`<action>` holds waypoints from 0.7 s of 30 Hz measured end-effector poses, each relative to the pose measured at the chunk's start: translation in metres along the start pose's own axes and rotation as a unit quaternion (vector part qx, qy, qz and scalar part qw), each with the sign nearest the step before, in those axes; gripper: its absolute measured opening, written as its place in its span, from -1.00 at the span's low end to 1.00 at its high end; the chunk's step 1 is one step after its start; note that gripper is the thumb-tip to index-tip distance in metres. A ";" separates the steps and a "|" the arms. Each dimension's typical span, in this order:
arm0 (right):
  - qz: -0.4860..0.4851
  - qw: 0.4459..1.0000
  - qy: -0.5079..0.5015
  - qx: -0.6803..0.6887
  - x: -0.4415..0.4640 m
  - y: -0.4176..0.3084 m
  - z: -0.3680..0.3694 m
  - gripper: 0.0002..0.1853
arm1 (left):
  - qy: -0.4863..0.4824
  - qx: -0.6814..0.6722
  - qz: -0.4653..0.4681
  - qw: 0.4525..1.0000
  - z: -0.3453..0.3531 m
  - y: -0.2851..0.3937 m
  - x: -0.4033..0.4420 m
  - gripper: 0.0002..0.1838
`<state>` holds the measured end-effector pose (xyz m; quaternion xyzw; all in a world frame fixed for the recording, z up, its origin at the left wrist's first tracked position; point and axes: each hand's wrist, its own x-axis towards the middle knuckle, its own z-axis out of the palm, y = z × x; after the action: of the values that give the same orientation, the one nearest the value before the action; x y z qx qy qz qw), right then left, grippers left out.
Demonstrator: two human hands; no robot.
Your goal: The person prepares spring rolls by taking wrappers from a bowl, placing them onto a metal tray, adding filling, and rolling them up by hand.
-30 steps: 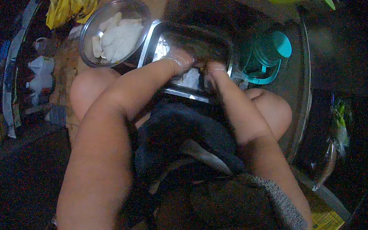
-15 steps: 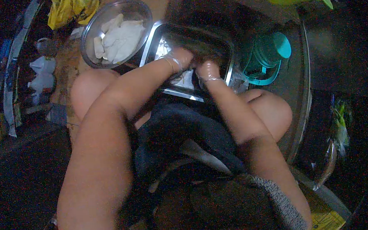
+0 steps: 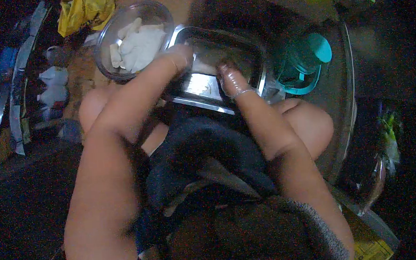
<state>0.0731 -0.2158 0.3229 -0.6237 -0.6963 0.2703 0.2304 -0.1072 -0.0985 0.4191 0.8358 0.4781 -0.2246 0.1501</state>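
A rectangular metal tray (image 3: 204, 106) with a shiny rim sits between my knees; its shadowed contents are hard to make out. My left hand (image 3: 182, 56), in a clear plastic glove, is over the tray's left side, close to a round see-through bowl (image 3: 101, 53). Motion blur hides its fingers. Several white, flat, soft-looking pieces (image 3: 140, 46) lie in that bowl. Inside the tray's right half is my right hand (image 3: 233, 80), also gloved in clear plastic. Its fingertips point down into the dark and something pale lies by them; whether they grip it does not show.
Right of the tray stands a teal container (image 3: 303, 61) with a round teal piece. A yellow plastic bag (image 3: 84, 14) lies at the back left. White tray-like packaging (image 3: 52, 84) is at the left, and a wrapped green vegetable (image 3: 390, 130) at the far right.
My left hand has moved left, away from my right hand, toward the bowl's side of the tray. My right hand stays nearly in place inside the tray.
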 end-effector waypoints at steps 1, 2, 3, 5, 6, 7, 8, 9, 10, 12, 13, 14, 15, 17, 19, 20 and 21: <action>-0.002 1.000 -0.002 0.001 -0.001 -0.002 -0.003 -0.74 | 0.004 -0.003 0.005 1.000 0.013 0.000 0.001 -0.71; -0.002 1.000 -0.005 0.001 -0.002 -0.003 -0.004 -0.74 | 0.029 -0.006 -0.010 0.999 0.033 0.001 0.008 -0.66; 0.017 0.999 -0.010 0.037 -0.001 -0.003 -0.003 -0.72 | 0.012 -0.026 -0.028 0.999 0.024 0.012 -0.005 -0.62; 0.052 0.993 -0.018 0.107 0.006 0.001 0.000 -0.70 | -0.022 -0.066 -0.065 0.995 0.009 0.029 -0.032 -0.54; 0.021 0.998 -0.008 0.063 0.007 0.004 0.003 -0.68 | 0.035 -0.116 -0.087 0.989 0.025 0.023 -0.027 -0.46; -0.009 1.000 0.002 0.020 0.007 0.007 0.008 -0.66 | 0.069 -0.155 -0.124 0.978 0.038 0.019 -0.021 -0.46; -0.040 0.999 0.012 -0.023 0.007 0.007 0.008 -0.64 | 0.104 -0.194 -0.162 0.962 0.042 0.019 -0.019 -0.46; -0.026 1.000 0.015 -0.002 0.007 0.007 0.007 -0.63 | 0.138 -0.232 -0.198 0.942 0.044 0.018 -0.016 -0.45; -0.014 1.000 0.018 0.020 0.005 0.006 0.006 -0.62 | 0.111 -0.241 -0.213 0.940 0.046 0.018 -0.012 -0.44; 0.029 0.994 0.006 0.108 0.001 0.002 0.005 -0.62 | 0.061 -0.257 -0.243 0.933 0.032 0.027 -0.017 -0.42; 0.060 0.983 -0.010 0.174 -0.001 0.003 0.002 -0.62 | 0.051 -0.196 -0.183 0.962 0.035 0.024 -0.013 -0.42; 0.091 0.966 -0.026 0.239 -0.003 0.003 0.001 -0.62 | 0.039 -0.133 -0.120 0.983 0.044 0.018 -0.001 -0.42; 0.097 0.973 -0.026 0.210 -0.005 -0.001 -0.004 -0.64 | 0.026 -0.070 -0.056 0.996 0.057 0.011 0.016 -0.42; 0.113 0.982 -0.024 0.151 -0.008 -0.012 -0.016 -0.68 | 0.057 -0.013 -0.026 0.998 0.080 0.000 0.037 -0.54; 0.033 0.999 -0.033 0.024 -0.006 0.002 -0.003 -0.69 | 0.086 0.015 0.024 0.996 0.076 0.003 0.037 -0.60; -0.006 0.998 -0.039 -0.038 -0.007 0.001 -0.003 -0.69 | 0.064 0.023 0.032 0.997 0.072 0.004 0.035 -0.61; 0.025 0.998 -0.056 -0.020 -0.007 0.001 -0.003 -0.69 | 0.042 0.032 0.039 0.998 0.068 0.005 0.033 -0.62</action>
<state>0.0765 -0.2227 0.3247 -0.6293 -0.6974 0.2969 0.1718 -0.1038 -0.1084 0.3443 0.8670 0.4432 -0.1986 0.1120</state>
